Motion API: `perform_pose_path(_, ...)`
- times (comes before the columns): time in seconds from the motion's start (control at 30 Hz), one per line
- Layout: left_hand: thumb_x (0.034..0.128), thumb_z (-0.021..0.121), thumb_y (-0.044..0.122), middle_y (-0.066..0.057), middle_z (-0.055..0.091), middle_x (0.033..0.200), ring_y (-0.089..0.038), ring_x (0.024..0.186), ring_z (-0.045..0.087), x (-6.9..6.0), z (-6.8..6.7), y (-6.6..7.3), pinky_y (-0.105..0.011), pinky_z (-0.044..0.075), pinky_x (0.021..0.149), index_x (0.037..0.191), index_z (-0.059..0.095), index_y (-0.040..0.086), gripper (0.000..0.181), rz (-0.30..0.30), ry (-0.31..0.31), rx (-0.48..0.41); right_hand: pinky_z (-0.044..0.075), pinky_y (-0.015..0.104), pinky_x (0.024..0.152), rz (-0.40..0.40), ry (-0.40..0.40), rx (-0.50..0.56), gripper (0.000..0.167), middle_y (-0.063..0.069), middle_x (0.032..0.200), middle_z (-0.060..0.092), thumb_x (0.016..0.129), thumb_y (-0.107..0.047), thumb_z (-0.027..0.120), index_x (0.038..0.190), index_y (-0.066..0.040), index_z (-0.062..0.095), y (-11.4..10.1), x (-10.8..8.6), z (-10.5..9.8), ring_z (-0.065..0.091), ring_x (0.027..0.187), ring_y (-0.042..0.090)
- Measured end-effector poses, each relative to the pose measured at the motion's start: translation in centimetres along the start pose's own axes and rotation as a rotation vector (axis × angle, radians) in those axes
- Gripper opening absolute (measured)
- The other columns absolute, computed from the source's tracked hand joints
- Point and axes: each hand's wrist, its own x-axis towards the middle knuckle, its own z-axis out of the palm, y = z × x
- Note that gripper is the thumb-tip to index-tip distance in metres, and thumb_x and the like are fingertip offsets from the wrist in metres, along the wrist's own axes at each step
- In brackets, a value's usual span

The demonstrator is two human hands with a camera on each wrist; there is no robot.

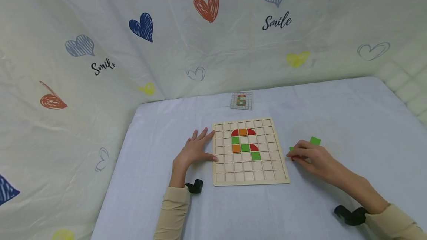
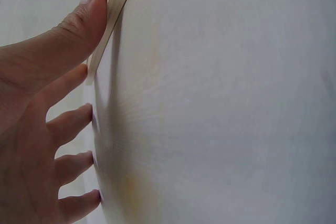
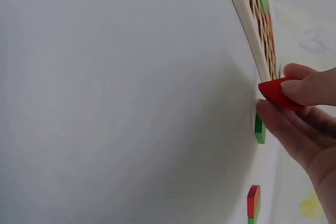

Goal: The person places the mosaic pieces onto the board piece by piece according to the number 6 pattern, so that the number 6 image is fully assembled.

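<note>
And here's the right hand, thumb and fingers pinching a red piece, its fingertips just off the near side of the board! The board sits flat on the bench, squarely between the two hands. Over on its other side, the left hand has its fingers spread wide, thumb and forefinger touching the board's edge, gripping nothing.

Look at the layout between them! On the far part of the board, reading from the left hand towards the right: red, orange, red. One row closer to the person, a lone green. Next row: orange, green, red. Then one more green, just on the person's side of that last red.

By the right hand, a green tile lies just beyond the knuckles, and a green block peeks out right behind the fingertips. Another red piece shows near that same hand, a bit of green at its end.

Out beyond both hands, past the board's far edge, there's the card, printed with a small coloured pattern on a grid!
</note>
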Motion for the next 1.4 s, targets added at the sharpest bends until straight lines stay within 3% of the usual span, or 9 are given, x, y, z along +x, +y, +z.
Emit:
perform_pose_path(0.43, 0.079, 0.087, 0.045, 0.001, 0.014, 0.173, -0.037, 0.161, -0.001, 0.2, 0.1, -0.1, -0.06, 0.008, 0.128, 0.163, 0.031, 0.031, 0.103, -0.011, -0.004, 0.006, 0.055, 0.009, 0.072, 0.051, -0.076, 0.18, 0.037, -0.006, 0.09, 0.073, 0.069, 0.013, 0.086, 0.095, -0.011, 0.078, -1.4, 1.6, 0.5, 0.067, 0.08, 0.006)
perform_pose_path(0.73, 0.079, 0.087, 0.046, 0.0, 0.014, 0.173, -0.037, 0.16, 0.0, 0.1, 0.1, -0.1, -0.06, 0.009, 0.128, 0.164, 0.03, 0.031, 0.103, -0.01, -0.006, 0.01, 0.061, 0.02, 0.072, 0.17, -0.187, 0.227, 0.029, -0.006, 0.097, 0.075, 0.077, 0.005, 0.085, 0.101, -0.01, 0.08, -2.3, 2.6, 1.6, 0.068, 0.086, 0.008)
perform_pose_path(1.0, 0.0792, 0.087, 0.046, 0.0, 0.014, 0.173, -0.037, 0.16, 0.0, 0.0, 0.0, 0.1, -0.06, 0.009, 0.128, 0.164, 0.03, 0.03, 0.103, -0.01, -0.004, 0.004, 0.063, 0.026, 0.072, 0.144, -0.251, 0.302, 0.027, 0.003, 0.1, 0.074, 0.08, 0.003, 0.084, 0.105, -0.005, 0.079, -3.0, 3.6, 2.8, 0.068, 0.085, 0.017)
perform_pose_path(1.4, 0.0795, 0.087, 0.046, 0.001, 0.015, 0.173, -0.036, 0.161, -0.001, 0.0, -0.1, 0.1, -0.059, 0.007, 0.129, 0.163, 0.031, 0.031, 0.102, -0.014, -0.005, -0.006, 0.061, 0.025, 0.074, 0.103, -0.292, 0.223, 0.023, 0.003, 0.098, 0.075, 0.08, 0.001, 0.084, 0.102, -0.005, 0.08, -4.1, 4.4, 4.4, 0.067, 0.085, 0.015)
